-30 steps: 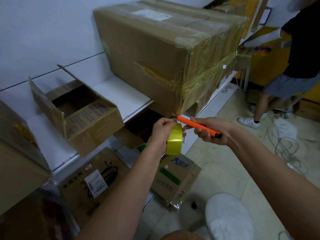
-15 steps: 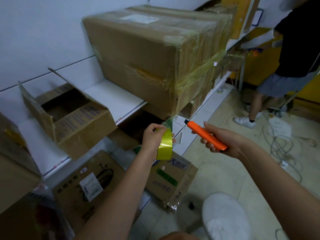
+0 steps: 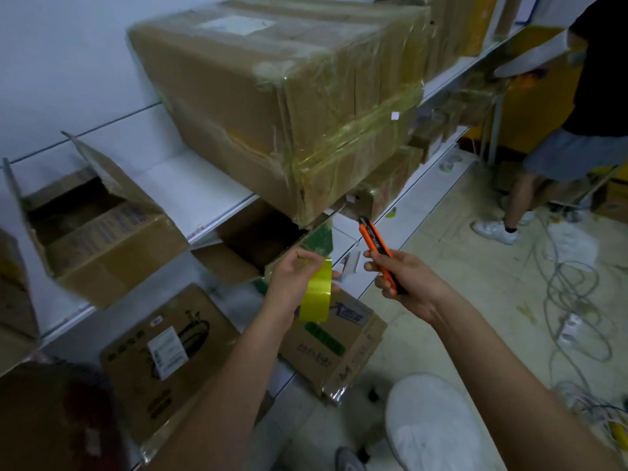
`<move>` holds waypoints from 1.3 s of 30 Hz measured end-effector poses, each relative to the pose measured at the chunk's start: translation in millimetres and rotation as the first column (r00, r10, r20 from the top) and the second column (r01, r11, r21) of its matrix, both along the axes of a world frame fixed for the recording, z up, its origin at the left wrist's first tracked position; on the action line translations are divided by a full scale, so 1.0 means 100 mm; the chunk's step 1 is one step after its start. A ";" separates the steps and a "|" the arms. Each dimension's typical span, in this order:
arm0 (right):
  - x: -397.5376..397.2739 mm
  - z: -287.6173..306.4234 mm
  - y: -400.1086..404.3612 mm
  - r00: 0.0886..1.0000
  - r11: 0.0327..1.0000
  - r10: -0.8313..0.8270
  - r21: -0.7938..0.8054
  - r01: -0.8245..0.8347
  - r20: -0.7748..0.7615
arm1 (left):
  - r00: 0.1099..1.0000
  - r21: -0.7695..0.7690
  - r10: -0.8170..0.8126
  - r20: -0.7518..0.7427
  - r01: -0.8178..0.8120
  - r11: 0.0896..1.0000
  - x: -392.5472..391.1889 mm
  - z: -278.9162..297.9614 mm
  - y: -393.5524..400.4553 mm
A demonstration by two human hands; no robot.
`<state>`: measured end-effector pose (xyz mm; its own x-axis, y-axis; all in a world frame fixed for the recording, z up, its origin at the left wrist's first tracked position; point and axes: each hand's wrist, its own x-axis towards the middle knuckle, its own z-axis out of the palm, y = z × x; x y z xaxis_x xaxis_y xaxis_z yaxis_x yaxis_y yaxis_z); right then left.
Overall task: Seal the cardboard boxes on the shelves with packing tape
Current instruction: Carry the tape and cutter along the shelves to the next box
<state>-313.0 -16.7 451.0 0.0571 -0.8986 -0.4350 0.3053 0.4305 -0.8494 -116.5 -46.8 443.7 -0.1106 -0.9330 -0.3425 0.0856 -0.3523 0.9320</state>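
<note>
A large taped cardboard box (image 3: 272, 107) sits on the white shelf (image 3: 200, 195), its near corner overhanging the edge. My left hand (image 3: 294, 283) grips a roll of yellow packing tape (image 3: 316, 292) below that corner. A strip of tape (image 3: 321, 237) runs from the roll up to the box's bottom corner. My right hand (image 3: 404, 282) holds an orange utility knife (image 3: 377, 248), blade end pointing up-left beside the strip. A smaller open box (image 3: 98, 232) stands on the shelf at the left, flaps up.
More boxes (image 3: 166, 355) lie on the lower shelf and floor below my arms. Another person (image 3: 577, 124) stands at the right by the shelf end. Loose cables (image 3: 574, 300) cover the floor on the right. My white shoe (image 3: 431, 426) is at the bottom.
My hands have separated and dropped from the box corner. The knife moved right, away from the roll, then tilted more upright. The tape strip now stretches between the roll and the box.
</note>
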 end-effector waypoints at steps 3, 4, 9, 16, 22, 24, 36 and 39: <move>-0.06 -0.07 0.06 0.999 0.998 0.034 -0.056 -0.033 0.019 | 1.000 -0.024 0.007 0.012 -0.006 1.000 -0.06 -0.01 0.12; -0.08 -0.08 0.11 0.999 0.995 0.047 -0.088 -0.046 0.005 | 1.000 -0.028 0.009 0.013 -0.008 1.000 -0.08 -0.01 0.18; -0.16 -0.08 0.55 0.959 0.952 -0.036 -0.302 -0.053 -0.280 | 0.999 -0.060 -0.021 -0.048 0.018 0.998 -0.20 0.07 0.52; -0.32 -0.03 1.24 0.907 0.936 -0.254 -0.322 0.143 -0.335 | 0.997 -0.137 -0.029 -0.070 0.019 0.990 -0.55 0.05 1.08; -0.68 0.11 1.65 0.820 0.889 -0.400 -0.389 0.241 -0.408 | 0.991 -0.156 -0.043 -0.124 0.023 0.988 -1.06 0.19 1.46; -0.80 0.21 1.65 0.814 0.872 -0.427 -0.419 0.255 -0.393 | 0.995 -0.211 -0.053 -0.083 0.034 0.977 -1.22 0.29 1.52; -2.21 0.58 0.67 0.875 0.835 -0.247 -0.549 -0.026 -0.417 | 0.999 -0.377 -0.051 -0.011 0.043 0.925 -2.72 0.42 0.89; -2.71 0.60 0.14 0.837 0.801 -0.201 -0.577 -0.160 -0.510 | 0.999 -0.420 0.037 0.016 -0.026 0.907 -3.31 0.42 0.55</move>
